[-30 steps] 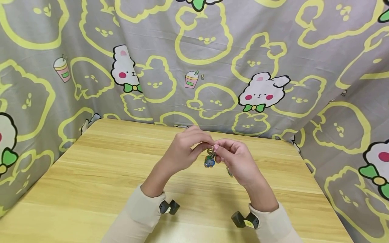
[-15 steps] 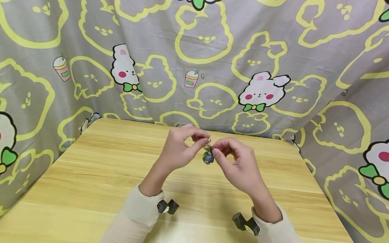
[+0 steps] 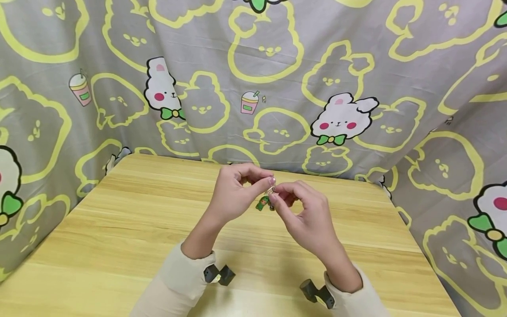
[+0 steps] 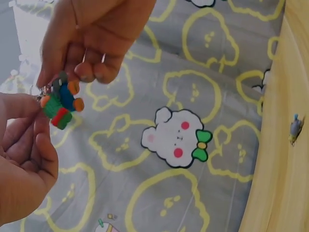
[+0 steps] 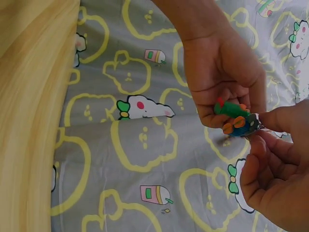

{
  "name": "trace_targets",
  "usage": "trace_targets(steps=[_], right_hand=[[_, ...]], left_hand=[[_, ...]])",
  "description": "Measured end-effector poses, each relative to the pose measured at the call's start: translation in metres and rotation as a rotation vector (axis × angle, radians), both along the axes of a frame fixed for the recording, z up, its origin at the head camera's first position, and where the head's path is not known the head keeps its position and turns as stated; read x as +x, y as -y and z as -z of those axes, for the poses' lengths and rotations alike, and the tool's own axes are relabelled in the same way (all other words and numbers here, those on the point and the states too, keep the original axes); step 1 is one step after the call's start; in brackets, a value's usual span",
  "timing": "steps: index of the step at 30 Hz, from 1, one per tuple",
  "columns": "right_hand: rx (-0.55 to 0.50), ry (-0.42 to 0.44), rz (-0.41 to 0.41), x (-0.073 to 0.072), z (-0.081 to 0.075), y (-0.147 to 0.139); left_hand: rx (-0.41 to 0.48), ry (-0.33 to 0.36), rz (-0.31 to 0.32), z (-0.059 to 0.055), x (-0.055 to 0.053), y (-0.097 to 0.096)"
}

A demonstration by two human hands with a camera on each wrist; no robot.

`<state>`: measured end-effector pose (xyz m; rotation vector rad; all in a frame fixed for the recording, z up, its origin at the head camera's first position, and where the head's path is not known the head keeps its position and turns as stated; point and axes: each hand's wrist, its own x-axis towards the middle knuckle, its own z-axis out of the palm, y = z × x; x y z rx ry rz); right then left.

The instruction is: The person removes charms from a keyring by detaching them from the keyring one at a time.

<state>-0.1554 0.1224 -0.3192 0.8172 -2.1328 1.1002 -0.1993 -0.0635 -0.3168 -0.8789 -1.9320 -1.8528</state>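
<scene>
Evidently, in the head view, you work with both hands above the smooth, wood-grained desk [image 3: 126, 237]. Your left hand [image 3: 235, 193] pinches the top of a shiny metal keychain fitting [image 3: 271, 191] between thumb and forefinger; your right hand [image 3: 310, 211] pinches lower down, just above the green figurine charm [image 3: 262, 203] that hangs tilted beneath. Beyond the desk hangs a grey curtain [image 3: 202, 48] printed with yellow outlines.

From the left wrist, you can see a blue figurine charm [image 4: 68, 93] with rounded orange feet, touching the green one, which carries a red band. Both look moulded and chunky, probably plastic, against the thin, bright metal. A small grey-blue trinket [image 4: 295, 127] sits well apart on the desk, too blurred to name exactly.

From the right wrist, your right fingers close on the metal beside the blue charm's grey head; your left fingertips are partly hidden. As far as this shows, two charms are gathered at one fitting, with the trinket apart. Whether the fitting is fastened, and so what is left, you cannot tell.
</scene>
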Motion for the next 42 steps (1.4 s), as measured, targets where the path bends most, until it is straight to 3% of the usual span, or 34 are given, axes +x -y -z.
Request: trace_targets(steps=[10,20,30,37,42], right_hand=[[-0.038,0.007,0.000,-0.001,-0.001,-0.002],[-0.047,-0.103,-0.011,-0.003,-0.002,-0.004],[0.070,-0.240,0.045,-0.005,-0.002,-0.008],[0.045,-0.193,0.005,-0.004,-0.005,-0.010],[-0.090,-0.042,-0.098,-0.005,-0.004,-0.011]], left_hand=[[0.050,0.187,0.086,-0.003,0.003,-0.002],[0.014,0.187,0.114,-0.004,0.002,0.001],[0.019,0.187,0.105,-0.006,0.006,0.000],[0.006,0.181,0.072,-0.007,0.007,0.001],[-0.003,0.185,0.066,-0.008,0.008,0.001]])
